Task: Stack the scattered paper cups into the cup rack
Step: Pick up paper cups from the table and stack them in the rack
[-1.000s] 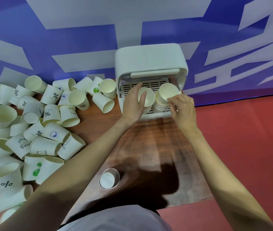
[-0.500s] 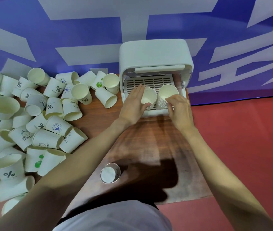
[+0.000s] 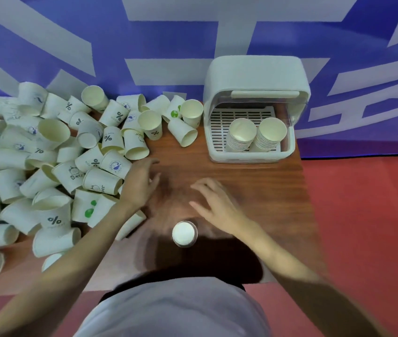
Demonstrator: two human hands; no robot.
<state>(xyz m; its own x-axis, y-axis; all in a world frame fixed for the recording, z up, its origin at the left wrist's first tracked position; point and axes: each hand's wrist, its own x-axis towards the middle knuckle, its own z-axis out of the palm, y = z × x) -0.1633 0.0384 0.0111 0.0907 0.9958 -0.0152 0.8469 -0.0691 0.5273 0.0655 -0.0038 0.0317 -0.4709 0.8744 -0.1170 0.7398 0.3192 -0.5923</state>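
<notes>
Both hands hang over the bare middle of the wooden tabletop [image 3: 254, 188], holding nothing. The left hand [image 3: 139, 183] has its fingers loosely spread and relaxed, its back just beside the nearest of the scattered paper cups [image 3: 71, 156]. The right hand [image 3: 215, 205] is likewise slack, fingers parted and pointing left, a little blurred.

The scattered paper cups cover the left half of the tabletop in a loose heap, most lying on their sides, some marked with a percent sign, some with green dots or a small round logo. One single cup [image 3: 184, 233] stands apart from the heap, near the front edge, just beside the right hand's wrist, seen from straight above.

The white cup rack [image 3: 254, 76] sits at the back right of the tabletop against the blue and white wall [image 3: 168, 40], its hood lifted. Inside, on the slotted tray, two nested stacks stand side by side, touching: the left stack [image 3: 240, 136] and the right stack [image 3: 269, 135], both mouths up.
</notes>
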